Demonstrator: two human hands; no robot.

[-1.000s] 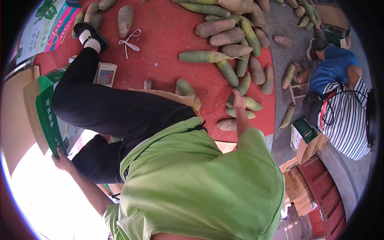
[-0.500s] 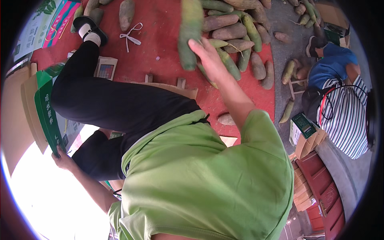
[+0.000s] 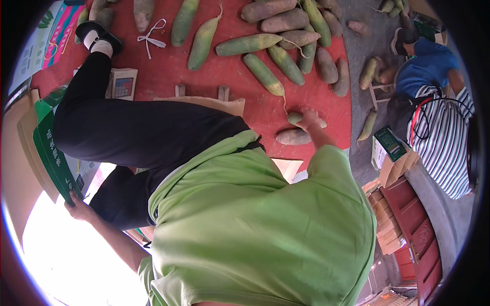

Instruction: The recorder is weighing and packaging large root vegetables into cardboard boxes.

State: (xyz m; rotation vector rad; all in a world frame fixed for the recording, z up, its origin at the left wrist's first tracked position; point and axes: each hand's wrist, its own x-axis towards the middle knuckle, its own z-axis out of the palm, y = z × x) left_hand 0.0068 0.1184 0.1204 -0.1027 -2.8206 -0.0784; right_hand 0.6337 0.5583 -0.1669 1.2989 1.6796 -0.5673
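Observation:
At the right of the red mat, my right hand (image 3: 309,121) is closed over a green radish (image 3: 294,118), both ends of which show past the fingers. Just nearer lies a brownish, soil-coated radish (image 3: 293,136). Another green radish (image 3: 263,74) with a thin root tail points toward this hand. Over at the left, my left hand (image 3: 80,209) grips the edge of a green cardboard box (image 3: 54,153), which stands beside my bent leg. Two green radishes, one plain (image 3: 185,21) and one with a pale pointed tip (image 3: 205,43), lie apart in the upper middle.
A pile of green and brownish radishes (image 3: 286,20) covers the mat's far right. A keypad scale (image 3: 123,84) sits beyond my leg, near a white tied ribbon (image 3: 151,40). At the right, a person in a blue top (image 3: 429,66) bends near a small dark green box (image 3: 390,144).
My right hand has let go of the green radish it held up and moved right and nearer onto another one. My left hand stays on the box edge.

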